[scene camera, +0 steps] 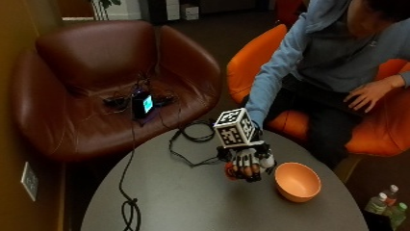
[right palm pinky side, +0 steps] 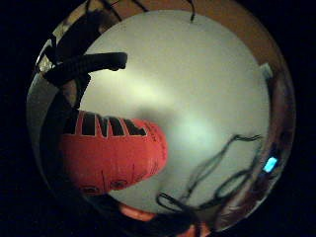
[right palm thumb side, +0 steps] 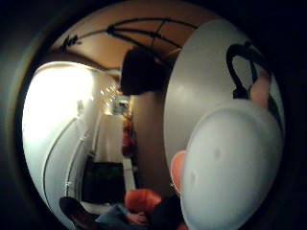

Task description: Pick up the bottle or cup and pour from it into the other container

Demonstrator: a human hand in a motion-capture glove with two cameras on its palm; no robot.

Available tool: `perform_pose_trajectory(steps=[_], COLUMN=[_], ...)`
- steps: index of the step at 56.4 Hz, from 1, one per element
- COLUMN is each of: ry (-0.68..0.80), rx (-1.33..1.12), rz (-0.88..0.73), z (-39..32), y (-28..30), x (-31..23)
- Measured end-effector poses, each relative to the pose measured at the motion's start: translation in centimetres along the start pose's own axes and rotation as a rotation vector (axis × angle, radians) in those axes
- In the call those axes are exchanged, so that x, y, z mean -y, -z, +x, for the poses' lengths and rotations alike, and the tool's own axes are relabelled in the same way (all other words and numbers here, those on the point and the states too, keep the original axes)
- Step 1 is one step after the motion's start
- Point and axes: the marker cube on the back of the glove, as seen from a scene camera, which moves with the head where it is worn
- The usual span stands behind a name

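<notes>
Fingers (scene camera: 249, 169) of the gloved hand (scene camera: 247, 161) clasp the red bottle (right palm pinky side: 111, 155); tipping off-centre could splash past the orange bowl (scene camera: 297, 182), lower right.

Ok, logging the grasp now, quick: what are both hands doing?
Right hand: fingers curled round the red bottle, above the table.
Bare hand: resting on the person's lap, holding nothing.

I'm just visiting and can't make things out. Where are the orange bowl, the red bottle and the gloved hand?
orange bowl (scene camera: 297, 181): outside view, on its inner wall.
red bottle (right palm pinky side: 116, 158): little finger side palm view, on its labelled side.
gloved right hand (scene camera: 249, 161): outside view, on the fingers' backs.
</notes>
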Motion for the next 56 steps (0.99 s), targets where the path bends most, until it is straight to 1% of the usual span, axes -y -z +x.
perform_pose_trajectory(steps=[6,11,17,27,36,44,56], ry=[0.084,0.158,0.217,0.245,0.312,0.364,0.349], rx=[-0.277,-0.554,-0.826,-1.125,-1.379,-1.482,-1.496], rz=[-0.070,-0.148,-0.184,-0.245,-0.260,-0.304,-0.298], z=[-2.4,-4.5,-5.9,-8.0,-10.3,-12.0,-13.4], y=[1.1,1.8,2.1,1.0,-1.2,-3.2,-3.8], x=[-0.6,-1.3,-2.2,-3.9,-4.6,-5.1,-5.3])
